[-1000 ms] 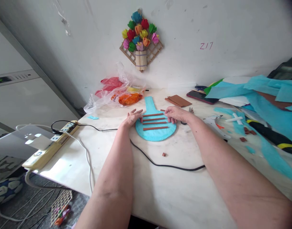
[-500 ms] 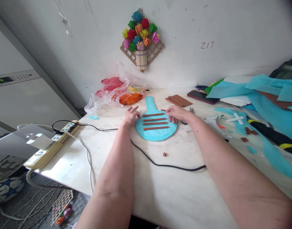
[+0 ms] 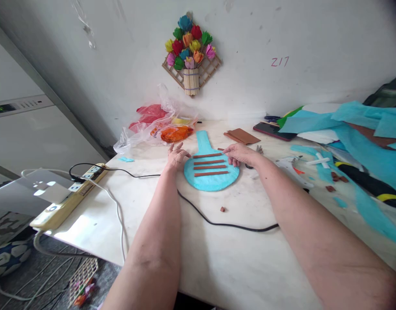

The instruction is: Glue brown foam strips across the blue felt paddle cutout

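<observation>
the left hand (image 3: 176,159) is held open, its fingers spread and its tips set at the left edge of a blue paddle (image 3: 213,183); whether it is touched cannot be told. the right hand (image 3: 239,153) is bent, fingers drawn together over the opposite edge, and whether anything is pinched there cannot be told. the paddle is laid flat on the worktop (image 3: 217,262) between the hands, its rounded body nearer the viewer and its straight neck pointed away; a soft, felt-like surface is shown. across it four narrow brown strips (image 3: 210,174) are laid in nearly parallel rows. a short end of brown is seen beside the right fingertips. the worktop is smooth, pale and faintly marbled. nearer the viewer, a small blocky brown scrap (image 3: 222,209) and a curving black cord (image 3: 233,225) are seen. farther out, a flat brown sheet (image 3: 243,136), crumpled see-through bags (image 3: 159,118) and thin, rumpled blue cloth (image 3: 362,129) are spread.
</observation>
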Demonstrator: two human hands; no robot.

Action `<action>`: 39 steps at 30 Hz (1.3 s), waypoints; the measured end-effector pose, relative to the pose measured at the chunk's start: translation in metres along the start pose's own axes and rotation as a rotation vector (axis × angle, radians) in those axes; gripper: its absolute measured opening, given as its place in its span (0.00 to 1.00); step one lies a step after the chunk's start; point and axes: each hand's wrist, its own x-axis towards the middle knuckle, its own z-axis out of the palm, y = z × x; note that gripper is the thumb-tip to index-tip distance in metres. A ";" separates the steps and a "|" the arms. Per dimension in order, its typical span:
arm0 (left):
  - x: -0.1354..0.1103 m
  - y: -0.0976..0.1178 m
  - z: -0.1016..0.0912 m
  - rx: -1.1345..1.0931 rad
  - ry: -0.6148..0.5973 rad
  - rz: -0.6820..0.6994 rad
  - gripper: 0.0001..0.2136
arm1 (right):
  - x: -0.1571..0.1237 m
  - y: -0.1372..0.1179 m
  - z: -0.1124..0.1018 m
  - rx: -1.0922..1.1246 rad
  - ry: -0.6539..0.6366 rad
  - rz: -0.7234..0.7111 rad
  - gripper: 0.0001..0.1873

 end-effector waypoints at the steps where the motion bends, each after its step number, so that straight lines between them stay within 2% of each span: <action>1: 0.000 -0.001 0.001 -0.001 0.005 -0.004 0.13 | 0.000 0.000 0.000 0.002 -0.001 -0.001 0.09; 11: 0.000 0.006 -0.004 -0.044 -0.048 -0.014 0.14 | -0.004 -0.005 0.003 -0.026 0.022 0.007 0.11; 17: -0.001 0.003 -0.001 -0.035 -0.017 0.029 0.11 | -0.008 -0.010 0.003 -0.027 0.021 0.015 0.12; 29: 0.002 0.003 0.000 -0.026 -0.031 0.038 0.10 | -0.004 -0.007 0.003 -0.038 0.027 0.008 0.01; 39: 0.002 0.003 0.001 -0.011 -0.035 0.047 0.11 | -0.004 -0.007 0.002 -0.054 0.013 -0.006 0.03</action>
